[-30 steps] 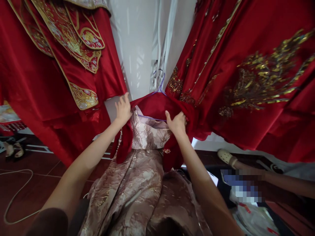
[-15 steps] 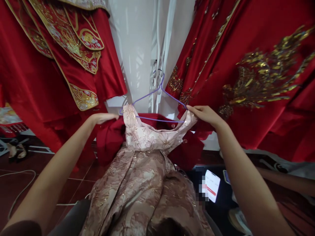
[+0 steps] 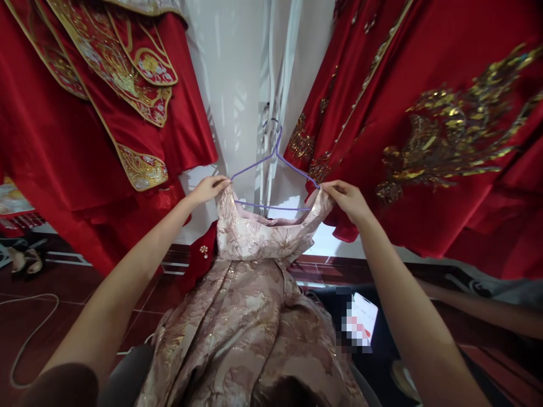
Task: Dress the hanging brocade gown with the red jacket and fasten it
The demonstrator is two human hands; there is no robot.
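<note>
A pale pink and gold brocade dress lies spread over my lap, its bodice pointing away from me. A thin purple clothes hanger sits in its neckline, hook upward, with the shoulders of the hanger at both straps. My left hand pinches the top of the left strap beside the hanger's end. At the other strap, my right hand pinches the fabric by the hanger's right end. Behind the bodice, on the left, shows part of a dark red cloth with a small jewelled ornament.
Red embroidered garments hang on the left, and a red gown with gold sequins on the right. A lit phone and another person's arm are at lower right. Shoes and a white cable lie on the floor at left.
My left hand has moved right and up and now grips the left strap at the hanger's end. The dark red cloth behind the bodice has mostly gone from view, baring wall and floor.
</note>
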